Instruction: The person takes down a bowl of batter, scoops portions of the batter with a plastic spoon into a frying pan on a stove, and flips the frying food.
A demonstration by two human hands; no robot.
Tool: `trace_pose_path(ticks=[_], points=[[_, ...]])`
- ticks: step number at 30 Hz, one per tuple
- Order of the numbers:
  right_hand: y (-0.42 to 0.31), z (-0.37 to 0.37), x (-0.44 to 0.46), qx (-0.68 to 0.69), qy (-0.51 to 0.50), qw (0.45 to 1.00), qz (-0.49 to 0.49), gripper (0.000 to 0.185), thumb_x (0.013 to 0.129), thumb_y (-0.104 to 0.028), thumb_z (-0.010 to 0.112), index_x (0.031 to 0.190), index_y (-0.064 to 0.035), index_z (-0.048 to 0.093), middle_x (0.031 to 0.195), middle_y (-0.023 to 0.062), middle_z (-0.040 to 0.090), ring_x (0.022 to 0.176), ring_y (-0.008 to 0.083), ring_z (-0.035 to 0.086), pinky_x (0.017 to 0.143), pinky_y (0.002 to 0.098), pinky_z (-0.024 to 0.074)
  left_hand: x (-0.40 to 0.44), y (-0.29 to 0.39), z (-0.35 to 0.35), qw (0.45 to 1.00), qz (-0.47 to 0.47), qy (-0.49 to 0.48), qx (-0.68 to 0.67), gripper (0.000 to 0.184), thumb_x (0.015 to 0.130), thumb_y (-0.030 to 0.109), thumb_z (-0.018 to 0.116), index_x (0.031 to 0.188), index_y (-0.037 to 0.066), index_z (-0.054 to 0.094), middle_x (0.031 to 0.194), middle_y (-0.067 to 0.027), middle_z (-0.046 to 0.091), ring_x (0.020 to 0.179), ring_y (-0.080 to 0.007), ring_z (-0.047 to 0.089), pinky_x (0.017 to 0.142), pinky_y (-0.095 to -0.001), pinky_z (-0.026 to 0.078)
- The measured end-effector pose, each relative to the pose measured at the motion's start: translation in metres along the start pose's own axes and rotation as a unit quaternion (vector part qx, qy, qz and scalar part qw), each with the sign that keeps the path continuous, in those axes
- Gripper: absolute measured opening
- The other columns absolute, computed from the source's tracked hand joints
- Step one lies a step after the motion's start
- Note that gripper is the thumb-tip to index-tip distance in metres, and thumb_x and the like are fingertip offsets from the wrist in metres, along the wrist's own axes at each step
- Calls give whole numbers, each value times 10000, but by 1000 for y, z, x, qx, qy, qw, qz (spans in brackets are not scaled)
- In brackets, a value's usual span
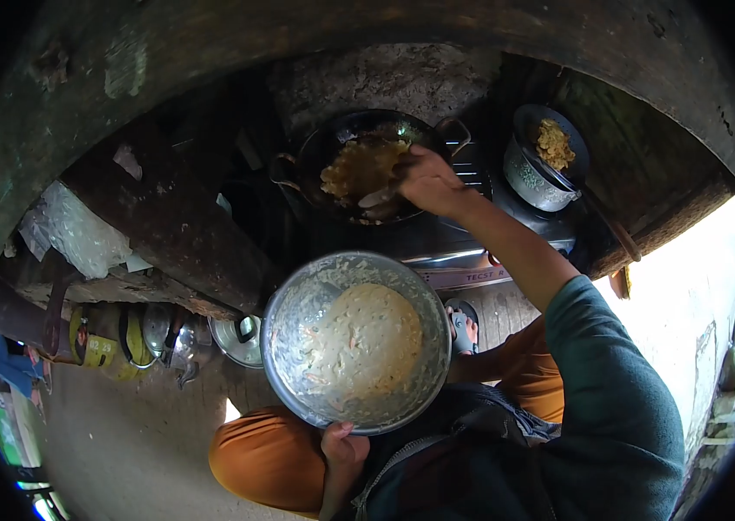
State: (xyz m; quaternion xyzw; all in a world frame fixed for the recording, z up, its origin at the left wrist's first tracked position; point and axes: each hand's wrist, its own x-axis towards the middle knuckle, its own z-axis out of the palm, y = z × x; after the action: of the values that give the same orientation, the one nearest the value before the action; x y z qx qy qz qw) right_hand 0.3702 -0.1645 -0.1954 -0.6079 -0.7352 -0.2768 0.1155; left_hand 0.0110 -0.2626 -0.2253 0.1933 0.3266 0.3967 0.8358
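A wide metal bowl (289, 304) rests over my lap, with pale batter (376, 339) flecked with small bits inside it. My left hand (344, 445) is closed on the bowl's near rim, thumb over the edge. Above the bowl, a dark two-handled wok (311, 148) stands on the stove, and a golden-brown fritter mass (354, 169) lies in it. My right hand (431, 181) reaches over the wok's right side, fingers closed. Below those fingers shows the rounded metal end of what looks like a spoon (378, 198); its handle is hidden by my hand.
Right of the wok, a metal pot (532, 181) carries a dark skimmer with a long handle (615, 224) and fried pieces (554, 145). The gas stove (472, 260) spans the middle. Lids (237, 339) and pans hang at left, below a plastic bag (85, 230).
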Motion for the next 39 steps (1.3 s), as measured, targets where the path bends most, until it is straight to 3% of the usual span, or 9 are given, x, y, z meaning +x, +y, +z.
trace_pose_path(ticks=[3, 5, 9, 15, 18, 25, 29, 32, 39], points=[[1, 35, -4, -106, -39, 992, -58, 164, 576, -132, 467, 717, -135, 550, 773, 2, 528, 815, 132, 489, 748, 245, 336, -1, 2, 1, 1000, -4, 1, 1, 664, 495, 123, 486, 1131, 12, 335, 1076, -123, 438, 1002, -278, 409, 890, -365, 299], [6, 47, -5, 18, 8, 999, 35, 164, 582, -138, 460, 717, -133, 552, 767, 7, 532, 826, 149, 491, 766, 250, 338, -1, 2, 2, 1000, -5, -2, 4, 663, 494, 123, 485, 1130, 11, 336, 1075, -123, 439, 1003, -278, 408, 889, -364, 299], [15, 28, -10, -52, -41, 996, 52, 103, 635, -128, 445, 600, -154, 538, 681, -23, 543, 759, 127, 515, 895, 282, 271, 0, 1, 2, 1000, 3, -12, 0, 664, 491, 123, 486, 1128, 9, 338, 1074, -123, 440, 1003, -279, 408, 889, -364, 300], [12, 5, -17, 22, 27, 999, 17, 72, 581, -135, 480, 602, -161, 544, 682, -10, 534, 742, 136, 511, 862, 266, 303, -2, 1, 2, 1000, 1, -10, -1, 668, 491, 121, 474, 1133, 11, 327, 1071, -125, 440, 1002, -282, 411, 890, -373, 301], [0, -27, -11, -31, -47, 998, 27, 145, 545, -102, 499, 666, -133, 572, 703, 5, 550, 757, 158, 507, 699, 296, 350, -3, 2, 4, 1000, -5, -3, -1, 676, 488, 124, 466, 1139, 17, 320, 1072, -124, 439, 1002, -284, 411, 893, -379, 299], [-13, -116, -10, 25, -78, 925, 370, 160, 667, -113, 531, 801, -159, 604, 668, 61, 583, 614, 186, 565, 578, 275, 421, 1, -6, -4, 998, 43, -30, -35, 689, 489, 124, 476, 1147, 8, 306, 1096, -122, 417, 1034, -285, 384, 906, -380, 278], [-67, -182, -12, 114, -68, 939, 319, 131, 624, -149, 546, 733, -176, 614, 564, 80, 552, 553, 229, 551, 594, 306, 431, 1, -8, -3, 994, 68, -57, -58, 668, 504, 105, 498, 1138, 5, 311, 1086, -119, 423, 1014, -280, 397, 891, -377, 290], [-109, -199, -10, -63, -106, 972, 198, 84, 585, -104, 518, 635, -120, 584, 521, 80, 520, 505, 189, 528, 657, 304, 391, -2, -6, 0, 992, 81, -65, -67, 658, 516, 101, 501, 1138, 6, 307, 1084, -115, 421, 1017, -276, 392, 896, -379, 282], [-143, -160, -8, 11, -83, 976, 199, 110, 595, -88, 541, 689, -112, 590, 589, 49, 533, 564, 202, 516, 575, 302, 360, -9, -3, -13, 987, 32, -145, -59, 688, 521, 70, 499, 1165, 33, 260, 1089, -102, 385, 1023, -241, 374, 880, -374, 292]])
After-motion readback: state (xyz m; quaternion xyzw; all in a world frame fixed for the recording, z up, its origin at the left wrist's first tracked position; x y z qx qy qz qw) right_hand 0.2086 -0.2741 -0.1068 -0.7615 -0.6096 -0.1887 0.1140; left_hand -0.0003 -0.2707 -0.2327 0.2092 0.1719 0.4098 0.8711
